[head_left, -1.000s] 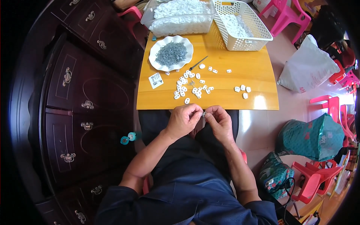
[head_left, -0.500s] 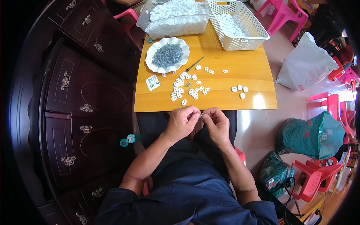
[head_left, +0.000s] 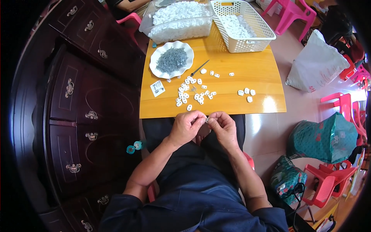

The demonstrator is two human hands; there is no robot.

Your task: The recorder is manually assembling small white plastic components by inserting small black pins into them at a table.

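My left hand point(head_left: 187, 127) and my right hand point(head_left: 223, 129) meet just off the table's front edge, above my lap. Their thumbs and forefingers pinch one small whitish piece point(head_left: 207, 120) between them; its exact kind is too small to make out. Beyond them on the wooden table point(head_left: 232, 106) lie several small white plastic pieces with two dark holes point(head_left: 189, 107), loosely heaped. A few bare screws point(head_left: 193, 89) rest among these. A dark screwdriver-like rod point(head_left: 200, 67) lies behind the heap. More white pieces point(head_left: 249, 99) sit in a small group at the right.
A scalloped white dish point(head_left: 154, 69) of grey screws stands at the left. Behind are a clear bin point(head_left: 181, 35) and a perforated basket point(head_left: 247, 46), both holding white parts. Dark drawers point(head_left: 69, 116) flank my left; sacks point(head_left: 320, 139) and red chairs point(head_left: 324, 189) are at right.
My hands keep the same pinch on the small piece, with hardly any movement. The whole view has shifted slightly, and a person's arm now shows at the top left.
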